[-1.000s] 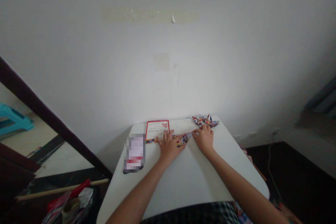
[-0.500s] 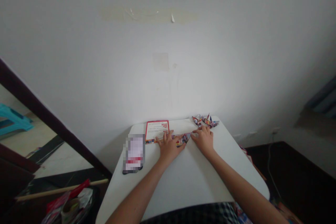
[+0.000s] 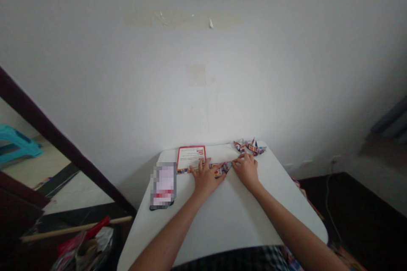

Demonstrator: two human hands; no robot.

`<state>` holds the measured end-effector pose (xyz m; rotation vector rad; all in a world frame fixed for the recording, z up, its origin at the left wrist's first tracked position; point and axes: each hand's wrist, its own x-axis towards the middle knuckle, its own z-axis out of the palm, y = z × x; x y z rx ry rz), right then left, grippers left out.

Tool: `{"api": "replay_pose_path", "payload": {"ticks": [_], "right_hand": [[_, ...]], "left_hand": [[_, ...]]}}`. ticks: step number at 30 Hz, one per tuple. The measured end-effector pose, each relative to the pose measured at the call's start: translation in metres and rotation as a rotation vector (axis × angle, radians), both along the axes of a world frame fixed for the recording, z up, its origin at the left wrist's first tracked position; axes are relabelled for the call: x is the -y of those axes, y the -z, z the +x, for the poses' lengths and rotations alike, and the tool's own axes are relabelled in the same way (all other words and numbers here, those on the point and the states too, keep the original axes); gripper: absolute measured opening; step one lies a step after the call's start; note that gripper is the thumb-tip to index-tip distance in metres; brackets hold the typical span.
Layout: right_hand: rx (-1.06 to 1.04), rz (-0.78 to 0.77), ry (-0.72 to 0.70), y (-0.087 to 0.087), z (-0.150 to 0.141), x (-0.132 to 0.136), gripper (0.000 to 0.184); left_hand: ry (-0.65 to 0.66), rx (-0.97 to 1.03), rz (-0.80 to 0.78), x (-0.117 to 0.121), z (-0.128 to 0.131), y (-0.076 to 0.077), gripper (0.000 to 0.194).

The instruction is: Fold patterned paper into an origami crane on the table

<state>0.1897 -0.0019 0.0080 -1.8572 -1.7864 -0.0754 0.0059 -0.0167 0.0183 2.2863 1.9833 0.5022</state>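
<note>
My left hand [image 3: 205, 177] lies with fingers spread, pressing on a colourful printed paper [image 3: 219, 172] and on the lower edge of a white sheet with a red border [image 3: 187, 156]. The printed paper narrows to a folded point on the right. At that tip my right hand [image 3: 246, 168] pinches the paper between thumb and forefinger. Just beyond the right hand sit several folded pieces of the same kind of printed paper [image 3: 249, 147], with pointed ends. Part of the paper is hidden under my left hand.
A phone, blurred out [image 3: 163, 185], lies left of my left hand on the white table [image 3: 219, 228]. The table's far edge meets a wall [image 3: 270, 93]. A dark-framed mirror [image 3: 57, 131] leans at left, near a bin with rubbish [image 3: 92, 250]. A cable [image 3: 329, 207] hangs at right.
My right thumb and fingers shift slightly at the paper's tip. My left hand stays spread in place, and the papers and phone keep their positions.
</note>
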Motion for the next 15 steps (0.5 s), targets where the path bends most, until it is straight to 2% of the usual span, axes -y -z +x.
{"api": "replay_pose_path", "payload": {"ticks": [6, 15], "right_hand": [[0.010, 0.015, -0.014, 0.0000, -0.0012, -0.0008, 0.015], [-0.017, -0.018, -0.031, -0.0017, 0.0013, 0.0040, 0.017]], "left_hand": [[0.011, 0.007, 0.017, -0.0005, -0.0004, 0.0005, 0.047], [0.020, 0.009, 0.016, -0.0019, -0.0018, 0.0025, 0.046]]}}
